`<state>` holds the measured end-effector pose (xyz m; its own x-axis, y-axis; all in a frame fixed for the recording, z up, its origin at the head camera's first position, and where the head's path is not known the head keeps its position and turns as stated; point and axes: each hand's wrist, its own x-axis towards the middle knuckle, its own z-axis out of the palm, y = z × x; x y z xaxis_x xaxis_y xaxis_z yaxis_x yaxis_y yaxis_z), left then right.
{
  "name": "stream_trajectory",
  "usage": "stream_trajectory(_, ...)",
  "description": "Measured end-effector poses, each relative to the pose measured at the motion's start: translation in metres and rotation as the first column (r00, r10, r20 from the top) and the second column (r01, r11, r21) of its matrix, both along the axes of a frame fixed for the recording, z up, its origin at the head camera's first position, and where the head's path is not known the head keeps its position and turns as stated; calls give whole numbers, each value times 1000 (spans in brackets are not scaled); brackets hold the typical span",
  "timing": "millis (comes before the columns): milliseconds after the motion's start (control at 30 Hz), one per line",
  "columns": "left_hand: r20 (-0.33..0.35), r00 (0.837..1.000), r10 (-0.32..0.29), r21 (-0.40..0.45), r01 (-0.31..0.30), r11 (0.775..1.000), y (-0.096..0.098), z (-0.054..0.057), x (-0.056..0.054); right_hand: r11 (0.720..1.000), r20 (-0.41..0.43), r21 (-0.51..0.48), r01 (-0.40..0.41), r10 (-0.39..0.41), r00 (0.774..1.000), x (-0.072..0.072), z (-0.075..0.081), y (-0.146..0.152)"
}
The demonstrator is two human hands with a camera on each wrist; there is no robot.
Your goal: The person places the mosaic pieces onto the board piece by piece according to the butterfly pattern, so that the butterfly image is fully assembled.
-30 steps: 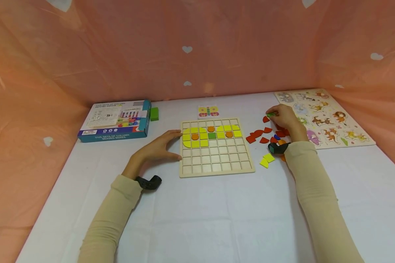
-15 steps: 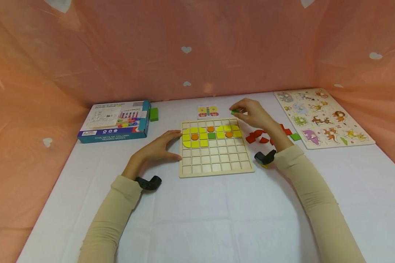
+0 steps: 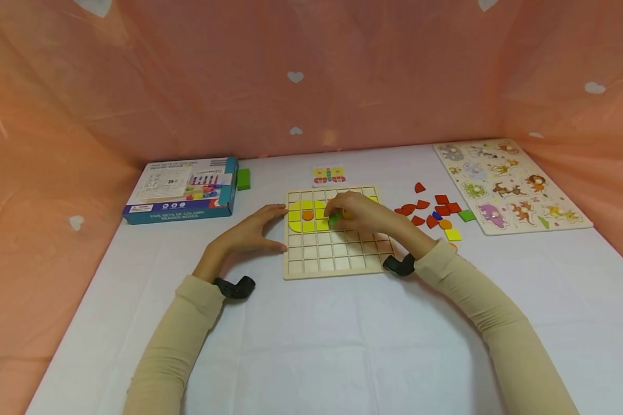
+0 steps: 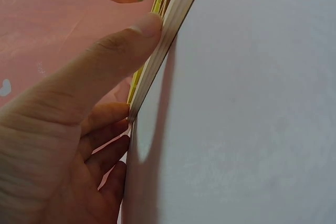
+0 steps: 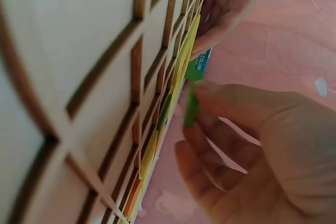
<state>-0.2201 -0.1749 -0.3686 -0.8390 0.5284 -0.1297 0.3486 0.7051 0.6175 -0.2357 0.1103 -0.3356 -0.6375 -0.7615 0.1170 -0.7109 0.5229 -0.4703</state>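
Observation:
In the head view a wooden grid board (image 3: 310, 252) lies mid-table, with yellow tiles (image 3: 307, 226) and an orange round tile (image 3: 308, 215) in its upper rows. My left hand (image 3: 246, 235) rests against the board's left edge, thumb and fingers spread apart along it. Above the board's upper middle, my right hand (image 3: 360, 213) pinches a green square tile (image 5: 191, 106) between thumb and fingers. That tile is tilted and held off the grid in the right wrist view. Part of the yellow pattern on the right is hidden under my right hand.
Behind the board lies a small butterfly pattern card (image 3: 329, 175). To the right are loose red pieces (image 3: 419, 188), a green square (image 3: 467, 215) and a yellow square (image 3: 453, 235). An animal puzzle board (image 3: 550, 199) lies far right, a boxed toy (image 3: 179, 202) and green block (image 3: 243, 179) at left.
My right hand has carried the green tile left from the loose pieces, past the board's upper right corner, to over its upper middle. My left hand has stayed at the edge.

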Motion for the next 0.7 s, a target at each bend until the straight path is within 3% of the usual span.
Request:
stream_trajectory(300, -1, 1000, -6, 0, 6, 1000, 0, -1, 0, 996, 18, 90, 27, -28, 999, -1, -6, -3)
stream_trajectory(700, -3, 1000, -9, 0, 9, 1000, -1, -1, -1, 998, 47, 56, 43, -46, 998, -1, -8, 0)
